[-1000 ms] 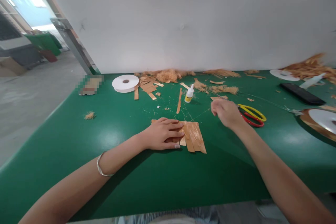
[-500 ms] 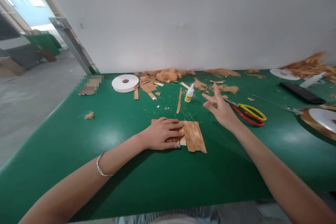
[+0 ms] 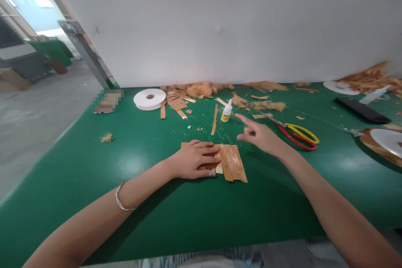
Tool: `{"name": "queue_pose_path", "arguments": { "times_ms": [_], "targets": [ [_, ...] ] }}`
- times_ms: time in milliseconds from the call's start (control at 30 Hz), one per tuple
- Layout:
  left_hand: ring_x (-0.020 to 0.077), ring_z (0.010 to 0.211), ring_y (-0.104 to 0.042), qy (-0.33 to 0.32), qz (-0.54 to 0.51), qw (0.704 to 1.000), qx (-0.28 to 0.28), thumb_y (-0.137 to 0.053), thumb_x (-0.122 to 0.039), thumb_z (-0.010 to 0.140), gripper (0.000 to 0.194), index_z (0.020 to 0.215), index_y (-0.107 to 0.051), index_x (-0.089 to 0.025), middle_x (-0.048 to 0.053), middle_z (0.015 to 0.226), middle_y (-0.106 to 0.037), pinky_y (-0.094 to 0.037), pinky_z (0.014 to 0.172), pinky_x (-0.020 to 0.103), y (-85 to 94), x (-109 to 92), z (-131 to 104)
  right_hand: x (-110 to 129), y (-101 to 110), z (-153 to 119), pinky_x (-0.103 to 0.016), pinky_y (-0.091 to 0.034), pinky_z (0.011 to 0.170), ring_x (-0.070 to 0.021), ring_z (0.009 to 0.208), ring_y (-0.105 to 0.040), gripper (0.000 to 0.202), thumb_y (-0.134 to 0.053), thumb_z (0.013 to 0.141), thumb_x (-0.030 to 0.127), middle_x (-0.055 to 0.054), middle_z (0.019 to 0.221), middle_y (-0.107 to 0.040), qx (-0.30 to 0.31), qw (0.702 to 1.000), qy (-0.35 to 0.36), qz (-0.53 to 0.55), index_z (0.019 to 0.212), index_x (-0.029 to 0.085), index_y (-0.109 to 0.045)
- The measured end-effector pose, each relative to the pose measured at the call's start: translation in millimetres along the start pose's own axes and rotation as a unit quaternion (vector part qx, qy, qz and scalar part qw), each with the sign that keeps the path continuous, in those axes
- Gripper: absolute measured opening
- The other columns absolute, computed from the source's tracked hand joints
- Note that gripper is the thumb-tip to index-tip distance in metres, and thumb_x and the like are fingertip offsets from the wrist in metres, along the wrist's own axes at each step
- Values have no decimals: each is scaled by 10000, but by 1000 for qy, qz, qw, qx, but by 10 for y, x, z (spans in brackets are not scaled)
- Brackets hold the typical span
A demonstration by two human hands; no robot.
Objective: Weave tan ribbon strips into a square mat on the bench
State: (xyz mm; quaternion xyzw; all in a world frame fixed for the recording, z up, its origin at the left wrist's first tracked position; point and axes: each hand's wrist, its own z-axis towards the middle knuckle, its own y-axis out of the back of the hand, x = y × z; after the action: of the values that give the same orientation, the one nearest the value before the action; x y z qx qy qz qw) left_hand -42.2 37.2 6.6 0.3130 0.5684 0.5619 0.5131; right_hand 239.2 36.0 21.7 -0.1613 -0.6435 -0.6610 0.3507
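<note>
My left hand lies flat with fingers spread over a panel of overlapping brown strips, pressing it to the green table; the panel's left part is hidden beneath it. My right hand is raised above the table, right of and beyond the panel. Its index finger points left, the other fingers are partly curled, and nothing is in it. Just left of that fingertip stands a small white glue bottle with a yellow label, upright and untouched. Scissors with one red and one yellow handle lie right of this hand.
Loose brown strips and fibre tufts lie along the white back wall. A white reel is at the back left. On the right are a black phone, another reel and a white tube.
My right hand has lowered and shifted slightly left toward the glue bottle, its raised finger now pointing left. My left hand and the strip panel have stayed put.
</note>
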Motion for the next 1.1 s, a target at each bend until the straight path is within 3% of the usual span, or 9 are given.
{"name": "queue_pose_path", "arguments": {
  "times_ms": [67, 167, 333, 467, 600, 700, 833, 967, 1100],
  "targets": [
    [289, 1328, -389, 2, -3, 1000, 2, -433, -524, 912, 472, 1293, -550, -271, 62, 1425, -464, -309, 1050, 449, 4, -1, 2, -18, -7, 8, -246, -261, 459, -132, 491, -417, 637, -614, 760, 575, 22, 590, -457, -4, 987, 6, -158, 1318, 274, -548],
    [286, 1339, -373, 5, -2, 1000, 10, -423, -525, 916, 478, 1300, -542, -266, 62, 1438, -445, -301, 1055, 450, 11, -3, 3, -43, -10, 18, -252, -292, 488, -146, 547, -474, 324, -603, 796, 510, -39, 660, -502, -19, 959, 14, -284, 920, 247, -747],
    [285, 1352, -354, 16, -8, 1000, 11, -427, -527, 914, 477, 1300, -539, -271, 54, 1446, -436, -302, 1054, 448, 29, -16, 6, -59, 15, 7, -257, -296, 488, -137, 525, -442, 489, -480, 853, 582, -39, 622, -471, -57, 960, 10, -273, 583, 193, -604],
    [308, 1396, -261, 50, 13, 998, -23, -366, -526, 935, 555, 1424, -381, -263, 64, 1502, -337, -242, 1086, 488, 40, -23, 8, -52, -28, 5, -270, -313, 525, -163, 587, -471, 557, -382, 884, 615, -37, 578, -453, -66, 967, 67, -237, 541, 200, -523],
    [330, 1424, -159, 54, 26, 998, 15, -309, -568, 938, 606, 1468, -279, -276, 57, 1523, -288, -157, 1107, 548, 19, -8, 1, -15, -97, 5, -285, -318, 559, -183, 649, -499, 529, -371, 915, 553, -38, 561, -474, -58, 970, 101, -215, 535, 206, -493],
    [327, 1428, -143, 59, 20, 997, 48, -290, -590, 935, 607, 1463, -284, -292, 44, 1524, -283, -136, 1106, 559, 2, 5, -4, 45, -109, -10, -297, -340, 595, -177, 621, -502, 543, -374, 921, 535, -30, 535, -485, -45, 985, 87, -145, 499, 205, -462],
    [320, 1432, -126, 64, 15, 996, 54, -290, -629, 917, 650, 1475, -244, -298, 39, 1535, -254, -116, 1108, 555, -3, 11, -5, 108, -83, -20, -304, -378, 649, -155, 580, -517, 563, -403, 898, 572, -31, 554, -581, -61, 997, 19, 54, 486, 198, -489],
    [321, 1432, -120, 69, 14, 996, 59, -285, -646, 908, 666, 1474, -250, -296, 38, 1537, -248, -102, 1108, 559, -5, 12, -2, 83, -65, 23, -305, -394, 600, -149, 526, -499, 570, -446, 838, 644, -45, 507, -582, -96, 969, -6, 229, 469, 211, -415],
    [323, 1432, -120, 67, 15, 996, 56, -284, -641, 911, 663, 1474, -249, -293, 40, 1534, -259, -106, 1108, 565, -16, 16, -2, 7, -44, 78, -280, -359, 486, -136, 472, -451, 545, -495, 800, 657, -25, 477, -512, -130, 938, -50, 317, 492, 219, -396]
  ]
}}
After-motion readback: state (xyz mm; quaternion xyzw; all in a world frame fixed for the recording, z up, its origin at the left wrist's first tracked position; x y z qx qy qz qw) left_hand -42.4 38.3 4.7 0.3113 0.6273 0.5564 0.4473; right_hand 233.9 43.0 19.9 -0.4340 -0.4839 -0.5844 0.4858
